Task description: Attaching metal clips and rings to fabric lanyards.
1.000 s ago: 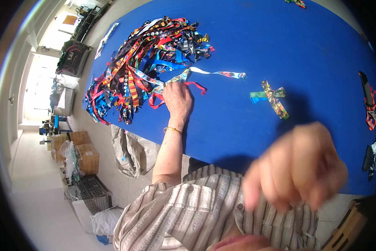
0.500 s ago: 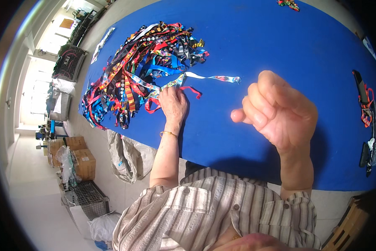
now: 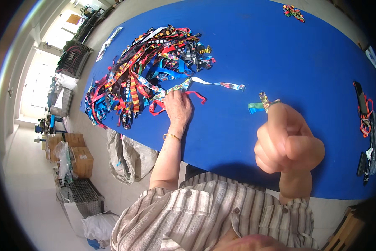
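A large tangled heap of printed lanyard straps (image 3: 142, 71) covers the left part of the blue table. At its near right edge my left hand (image 3: 178, 108) is closed on several straps. A pale-ended lanyard strap (image 3: 215, 84) trails rightward from there, and a red strap end (image 3: 198, 96) sticks out beside my fingers. My right hand (image 3: 286, 140) is raised over the table, its fingers curled into a fist; whatever is inside is hidden. Short green, blue and patterned ribbon pieces (image 3: 260, 104) show just beyond its knuckles; I cannot tell whether they hang from the hand or lie on the table.
The blue table (image 3: 238, 42) carries a small colourful bundle (image 3: 293, 13) at its far edge. Black and red items (image 3: 364, 113) lie along the right side. A grey sack (image 3: 127, 157), cardboard boxes (image 3: 80, 154) and wire baskets (image 3: 81, 196) stand on the floor at left.
My right hand has moved nearer to me and turned, its fingers curling tighter. The short ribbon pieces have come into sight beyond it. My left hand stays on the straps; the view shifts slightly.
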`<control>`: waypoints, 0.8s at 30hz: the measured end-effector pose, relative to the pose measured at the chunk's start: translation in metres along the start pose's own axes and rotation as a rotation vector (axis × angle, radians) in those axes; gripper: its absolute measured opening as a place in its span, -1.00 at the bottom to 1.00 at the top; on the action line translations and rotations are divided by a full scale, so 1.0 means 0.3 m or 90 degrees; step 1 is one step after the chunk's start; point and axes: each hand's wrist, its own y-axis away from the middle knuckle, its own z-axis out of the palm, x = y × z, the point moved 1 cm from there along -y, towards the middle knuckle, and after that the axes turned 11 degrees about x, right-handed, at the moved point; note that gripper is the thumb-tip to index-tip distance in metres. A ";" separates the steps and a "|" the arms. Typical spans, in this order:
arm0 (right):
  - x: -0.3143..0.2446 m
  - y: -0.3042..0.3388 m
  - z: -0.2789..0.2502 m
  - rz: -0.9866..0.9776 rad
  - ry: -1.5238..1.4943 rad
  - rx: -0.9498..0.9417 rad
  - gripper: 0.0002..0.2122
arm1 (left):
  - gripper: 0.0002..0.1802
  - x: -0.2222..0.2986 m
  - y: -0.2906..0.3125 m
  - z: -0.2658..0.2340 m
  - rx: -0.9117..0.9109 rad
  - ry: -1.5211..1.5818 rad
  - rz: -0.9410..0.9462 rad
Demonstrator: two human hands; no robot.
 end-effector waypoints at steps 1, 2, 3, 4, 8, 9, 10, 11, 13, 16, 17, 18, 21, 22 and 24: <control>0.001 0.003 0.002 0.000 0.017 0.005 -0.84 | -0.79 -0.001 -0.001 0.000 0.003 -0.002 -0.002; 0.002 0.004 0.006 0.000 0.034 0.010 -0.82 | -0.79 -0.003 -0.003 0.000 0.010 0.002 0.001; 0.003 0.008 0.013 0.002 0.036 0.009 -0.82 | -0.78 0.003 -0.005 0.000 0.015 0.008 0.004; 0.003 0.012 0.021 0.001 0.047 0.018 -0.81 | -0.78 0.007 -0.008 -0.001 0.018 0.007 0.001; -0.008 0.056 0.085 0.038 0.113 0.085 -0.78 | -0.80 0.009 -0.013 0.005 0.012 0.008 -0.009; -0.007 0.060 0.080 0.043 0.097 0.062 -0.80 | -0.81 0.008 -0.014 -0.002 0.012 0.010 -0.006; -0.010 0.061 0.073 0.051 0.103 0.053 -0.80 | -0.81 0.008 -0.016 -0.010 0.013 0.012 -0.003; -0.011 0.062 0.069 0.068 0.136 -0.008 -0.82 | -0.81 0.006 -0.009 -0.025 -0.007 0.020 -0.001; 0.015 0.079 0.080 0.081 0.134 -0.073 -0.86 | -0.77 0.031 -0.011 -0.073 -0.012 0.088 -0.015; 0.023 0.083 0.087 0.075 0.215 -0.179 -0.89 | -0.76 0.012 -0.044 -0.122 -0.003 0.159 -0.028; 0.014 0.076 0.087 0.090 0.251 -0.190 -0.90 | -0.80 -0.007 -0.071 -0.120 0.029 0.143 0.000; 0.012 0.078 0.098 0.086 0.259 -0.179 -0.90 | -0.84 -0.041 -0.113 -0.106 0.091 0.125 0.054; 0.033 0.056 0.118 0.130 0.391 -0.299 -0.88 | -0.82 -0.204 -0.227 -0.182 0.132 0.071 0.065; 0.047 0.045 0.115 0.128 0.394 -0.273 -0.88 | -0.79 -0.244 -0.276 -0.208 0.173 0.055 0.106; 0.077 0.043 0.125 0.112 0.419 -0.390 -0.87 | -0.76 -0.348 -0.372 -0.243 0.157 -0.061 0.099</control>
